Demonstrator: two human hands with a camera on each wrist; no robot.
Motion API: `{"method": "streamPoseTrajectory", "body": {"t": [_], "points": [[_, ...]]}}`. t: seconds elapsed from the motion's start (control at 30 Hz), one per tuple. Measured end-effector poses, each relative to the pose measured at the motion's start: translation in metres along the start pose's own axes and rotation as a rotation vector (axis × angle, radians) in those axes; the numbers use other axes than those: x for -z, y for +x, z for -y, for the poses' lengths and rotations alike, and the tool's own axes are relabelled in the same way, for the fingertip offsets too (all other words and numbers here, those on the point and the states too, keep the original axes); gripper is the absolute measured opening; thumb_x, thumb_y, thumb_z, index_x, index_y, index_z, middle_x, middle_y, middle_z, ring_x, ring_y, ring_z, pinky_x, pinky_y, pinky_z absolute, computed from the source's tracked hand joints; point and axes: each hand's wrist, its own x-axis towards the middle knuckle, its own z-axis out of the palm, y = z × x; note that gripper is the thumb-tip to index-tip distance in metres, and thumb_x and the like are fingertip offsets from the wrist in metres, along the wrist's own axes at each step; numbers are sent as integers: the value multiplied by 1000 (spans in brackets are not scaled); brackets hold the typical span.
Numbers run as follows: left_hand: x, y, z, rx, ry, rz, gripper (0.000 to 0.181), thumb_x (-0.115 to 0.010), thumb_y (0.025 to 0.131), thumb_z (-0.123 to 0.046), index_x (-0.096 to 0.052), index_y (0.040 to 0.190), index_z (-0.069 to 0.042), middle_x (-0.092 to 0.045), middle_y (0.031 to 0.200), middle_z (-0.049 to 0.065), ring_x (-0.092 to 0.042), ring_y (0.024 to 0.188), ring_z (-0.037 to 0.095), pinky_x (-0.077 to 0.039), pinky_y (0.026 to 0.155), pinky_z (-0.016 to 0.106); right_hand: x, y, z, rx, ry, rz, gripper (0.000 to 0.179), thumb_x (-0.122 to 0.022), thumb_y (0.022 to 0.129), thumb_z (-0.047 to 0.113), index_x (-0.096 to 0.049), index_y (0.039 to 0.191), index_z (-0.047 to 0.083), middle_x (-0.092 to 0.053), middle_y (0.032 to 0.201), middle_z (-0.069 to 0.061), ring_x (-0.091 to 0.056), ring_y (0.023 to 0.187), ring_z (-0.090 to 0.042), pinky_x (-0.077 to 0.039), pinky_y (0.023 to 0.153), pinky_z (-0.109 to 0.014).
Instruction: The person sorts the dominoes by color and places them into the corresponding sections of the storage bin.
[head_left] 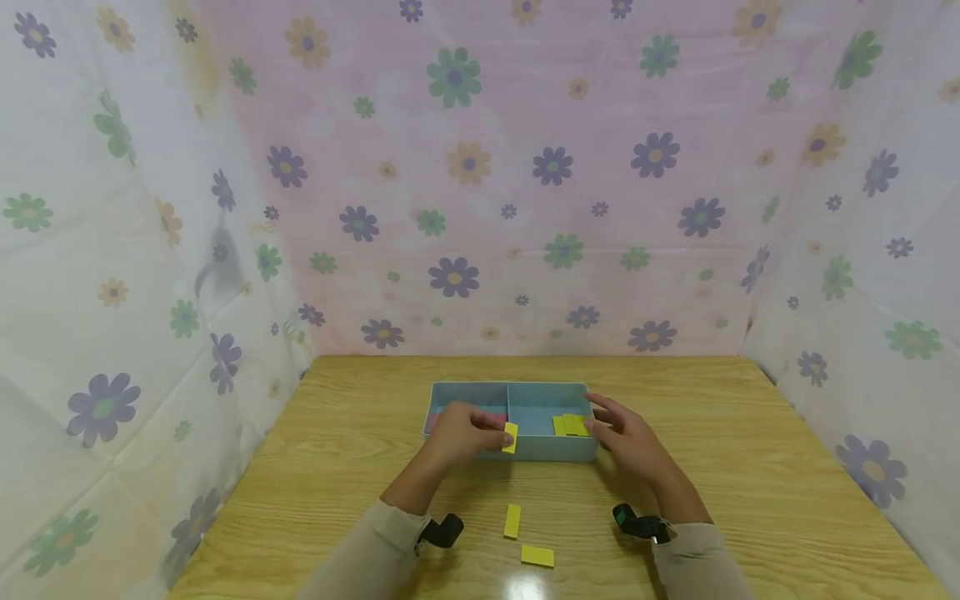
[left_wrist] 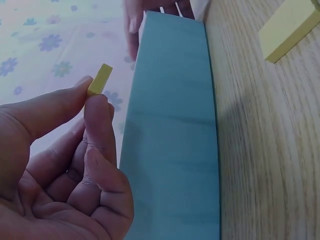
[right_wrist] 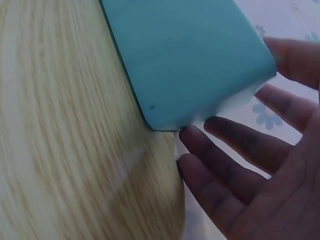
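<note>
My left hand (head_left: pixel 453 437) pinches a thin yellow block (head_left: pixel 511 437) between thumb and index finger, in front of the divider of a blue-green two-part box (head_left: pixel 543 449). In the left wrist view the yellow block (left_wrist: pixel 101 79) stands upright in the fingertips, beside the box's long wall (left_wrist: pixel 170 130). At the box's right end is my right hand (head_left: pixel 633 437); its fingers (right_wrist: pixel 245 145) lie loosely extended against the end wall. Several yellow blocks (head_left: pixel 573 425) lie in the right compartment. Pink-red pieces (head_left: pixel 491 418) show in the left one, partly hidden by my left hand.
Two yellow blocks lie on the wooden table before the box, one lengthwise (head_left: pixel 512 521) and one crosswise (head_left: pixel 537 556). A flower-print cloth (head_left: pixel 510 183) encloses the back and both sides. Both wrists wear black camera mounts (head_left: pixel 442 531).
</note>
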Motion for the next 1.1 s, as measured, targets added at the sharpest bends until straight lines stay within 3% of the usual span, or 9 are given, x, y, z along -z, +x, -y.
{"method": "streamPoseTrajectory", "body": {"t": [0.13, 0.3, 0.53, 0.73, 0.93, 1.1], "points": [[-1, 6, -3, -1, 2, 1, 19, -87, 85, -34, -82, 96, -19, -78, 106, -3, -76, 83, 15, -61, 82, 40, 6, -3, -4, 45, -24, 35, 64, -60, 107, 35, -34, 163, 19, -41, 159, -28, -50, 138, -51, -51, 105, -58], [-2, 15, -11, -2, -1, 9, 21, -85, 86, -33, -82, 100, -17, -79, 95, -2, -76, 84, 15, -61, 83, 41, 11, -4, -7, 70, -25, 50, 65, -59, 107, 32, -31, 164, 16, -39, 159, -30, -50, 137, -53, -51, 106, -58], [-1, 25, -19, 20, -48, 8, 19, -84, 88, -29, -82, 101, -15, -79, 90, 0, -76, 85, 17, -63, 82, 39, 10, -3, -7, 67, 2, 69, 66, -60, 107, 32, -31, 164, 17, -38, 159, -32, -49, 137, -55, -50, 106, -60], [-3, 33, -28, 51, -79, 7, 18, -84, 88, -27, -82, 99, -13, -79, 88, 2, -78, 89, 26, -63, 86, 45, 8, -3, -9, 53, 17, 68, 67, -61, 106, 34, -32, 164, 19, -39, 158, -31, -49, 137, -55, -51, 106, -59], [-5, 43, -40, 100, -35, 24, 15, -84, 88, -30, -83, 94, -16, -79, 82, 0, -78, 91, 23, -61, 90, 46, 8, -3, -10, 17, 24, 67, 68, -63, 104, 38, -33, 164, 24, -42, 158, -29, -49, 138, -53, -49, 107, -62], [-7, 53, -47, 104, 26, 27, 14, -84, 88, -31, -83, 88, -17, -79, 76, 0, -78, 84, 18, -61, 90, 47, 8, -2, -10, 4, 40, 70, 69, -64, 103, 39, -34, 163, 25, -43, 157, -29, -48, 139, -52, -49, 107, -62]]}}
